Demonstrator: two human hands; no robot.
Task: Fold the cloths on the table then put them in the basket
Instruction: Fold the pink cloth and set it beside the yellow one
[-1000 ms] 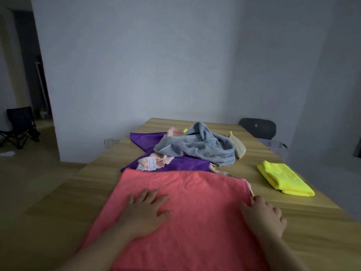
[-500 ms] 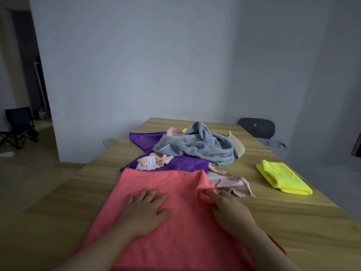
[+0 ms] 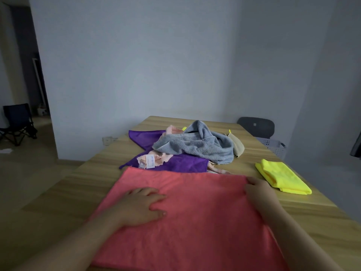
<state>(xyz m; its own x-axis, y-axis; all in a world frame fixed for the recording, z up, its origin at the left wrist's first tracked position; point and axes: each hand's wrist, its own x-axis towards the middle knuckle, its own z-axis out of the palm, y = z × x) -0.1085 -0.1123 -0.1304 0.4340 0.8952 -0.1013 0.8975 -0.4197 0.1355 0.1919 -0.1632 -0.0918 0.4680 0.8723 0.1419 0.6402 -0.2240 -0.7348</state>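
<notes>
A coral cloth (image 3: 195, 222) lies spread flat on the near part of the wooden table (image 3: 78, 184). My left hand (image 3: 142, 206) rests flat on its left half, fingers apart. My right hand (image 3: 259, 192) is curled over the cloth's far right corner and grips it. Behind it is a heap: a purple cloth (image 3: 181, 163), a pale pink cloth with a label (image 3: 156, 159), a grey towel (image 3: 195, 145) and a beige cloth (image 3: 237, 146). A folded yellow cloth (image 3: 281, 178) lies at the right. The white basket (image 3: 273, 145) stands beyond the table's right edge.
A dark chair (image 3: 256, 128) stands behind the basket at the far right. A folding chair (image 3: 17, 122) is in the room at the left. The wall runs close behind the table's far end.
Half a second ago my right hand held the coral cloth's right corner pulled in to the middle. It has drawn that corner back out to the right, so the cloth lies flat. My left hand stayed put.
</notes>
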